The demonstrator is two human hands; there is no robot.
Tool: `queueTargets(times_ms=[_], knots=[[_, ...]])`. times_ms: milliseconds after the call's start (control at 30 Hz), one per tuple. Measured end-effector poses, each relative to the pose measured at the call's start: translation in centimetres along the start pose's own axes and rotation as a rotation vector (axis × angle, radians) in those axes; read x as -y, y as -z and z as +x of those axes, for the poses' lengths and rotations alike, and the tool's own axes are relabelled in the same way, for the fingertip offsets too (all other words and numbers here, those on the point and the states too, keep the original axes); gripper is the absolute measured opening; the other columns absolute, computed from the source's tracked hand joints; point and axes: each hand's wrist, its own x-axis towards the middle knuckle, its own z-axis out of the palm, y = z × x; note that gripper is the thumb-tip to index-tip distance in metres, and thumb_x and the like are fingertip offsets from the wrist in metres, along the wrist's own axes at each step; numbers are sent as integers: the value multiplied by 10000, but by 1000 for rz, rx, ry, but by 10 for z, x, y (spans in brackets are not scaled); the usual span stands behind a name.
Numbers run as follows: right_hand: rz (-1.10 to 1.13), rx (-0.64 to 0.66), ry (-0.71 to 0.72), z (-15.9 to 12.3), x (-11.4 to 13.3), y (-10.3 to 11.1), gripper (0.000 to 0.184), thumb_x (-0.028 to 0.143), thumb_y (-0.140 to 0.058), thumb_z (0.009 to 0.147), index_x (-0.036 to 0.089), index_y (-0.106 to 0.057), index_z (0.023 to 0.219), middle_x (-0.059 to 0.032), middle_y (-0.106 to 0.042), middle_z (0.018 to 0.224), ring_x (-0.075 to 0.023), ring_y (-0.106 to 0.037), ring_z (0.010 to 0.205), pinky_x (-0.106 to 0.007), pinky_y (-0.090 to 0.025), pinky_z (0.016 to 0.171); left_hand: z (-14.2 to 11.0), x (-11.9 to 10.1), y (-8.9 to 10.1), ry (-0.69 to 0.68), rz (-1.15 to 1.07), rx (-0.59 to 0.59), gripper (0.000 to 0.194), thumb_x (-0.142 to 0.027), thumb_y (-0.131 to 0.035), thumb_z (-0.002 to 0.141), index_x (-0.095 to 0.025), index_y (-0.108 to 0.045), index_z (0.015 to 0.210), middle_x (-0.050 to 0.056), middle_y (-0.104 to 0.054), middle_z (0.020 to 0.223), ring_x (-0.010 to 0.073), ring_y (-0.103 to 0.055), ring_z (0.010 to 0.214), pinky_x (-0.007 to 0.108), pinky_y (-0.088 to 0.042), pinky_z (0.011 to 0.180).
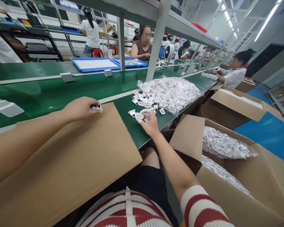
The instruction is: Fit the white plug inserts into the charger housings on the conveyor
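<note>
My left hand (81,108) rests on the far edge of a brown cardboard sheet (68,170), fingers closed round a small white and black part (96,107). My right hand (150,123) reaches out over the green table (61,91) and is closed on small white plastic plug parts (142,115). Several more loose white parts (142,101) lie just beyond it, spilling from a clear plastic bag (172,91) full of the same parts.
An open cardboard box (262,176) with bagged white parts stands at my right, another box (232,104) behind it. White chargers (6,107) ride on the green belt. Blue trays (94,64) sit across it. Other people work opposite and further right.
</note>
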Motion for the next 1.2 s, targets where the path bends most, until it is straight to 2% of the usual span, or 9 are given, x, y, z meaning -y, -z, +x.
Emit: queueTargets(times_ms=[100,300,567,700,800,867,1000,1100,1200], knots=[[91,51,-44,-4,17,-1,300,313,-727,836,239,-585,1090,-47,-621,1127,-173,-662,1052,-335,-597,899,-39,-23,-20,-35,-114,-1,347,-501,-669,922,-212,-744,1098,51,-724,1082,246,-601,931,299,-393,719],[169,246,-145,-10,66,-9,486,307,-778,799,277,-546,1225,-51,-651,1191,-147,-685,919,-208,-524,591,-85,-42,-59,11,-415,-67,543,-650,-687,854,-224,-749,1183,89,-732,1058,274,-629,871,360,-471,773],[136,414,-175,-19,89,-22,375,330,-709,891,303,-639,1258,5,-736,1008,-126,-642,776,-288,-568,733,-95,-51,-70,52,-633,-165,593,-648,-705,856,-220,-720,1266,79,-722,1007,222,-629,802,339,-495,748],[246,416,-240,-21,92,-30,217,369,-734,878,281,-688,1071,6,-747,989,-120,-626,738,-282,-582,683,-97,-51,-78,39,-684,-183,582,-623,-707,863,-224,-710,1287,67,-707,952,202,-614,762,322,-481,720],[312,445,-298,-20,93,-36,362,385,-824,792,281,-704,1117,-23,-755,1126,-167,-678,914,-347,-628,808,-97,-52,-85,35,-758,-200,593,-618,-720,855,-217,-702,1292,59,-695,886,194,-600,717,318,-469,683],[254,449,-299,-19,93,-41,421,390,-823,791,281,-705,1180,-28,-756,1082,-175,-670,888,-365,-630,799,-97,-53,-89,34,-817,-207,606,-610,-731,848,-210,-692,1302,57,-690,864,195,-597,710,318,-467,668],[-117,324,-54,-15,92,-56,224,350,-732,875,274,-773,1082,1,-644,829,-148,-566,715,-334,-565,704,-97,-53,-95,18,-869,-222,630,-588,-748,844,-216,-664,1345,37,-667,819,189,-582,695,312,-456,650],[-315,347,202,-11,91,-69,180,290,-684,908,274,-786,1055,-30,-622,919,-189,-607,865,-375,-541,823,-98,-52,-96,-30,-885,-233,630,-562,-748,867,-226,-633,1388,34,-674,863,175,-561,698,309,-451,657],[-445,413,310,-9,88,-79,166,264,-645,934,259,-770,1043,-43,-664,945,-220,-620,925,-401,-499,876,-98,-53,-96,-78,-915,-243,634,-532,-735,882,-208,-608,1412,50,-698,952,175,-568,729,317,-468,690]])
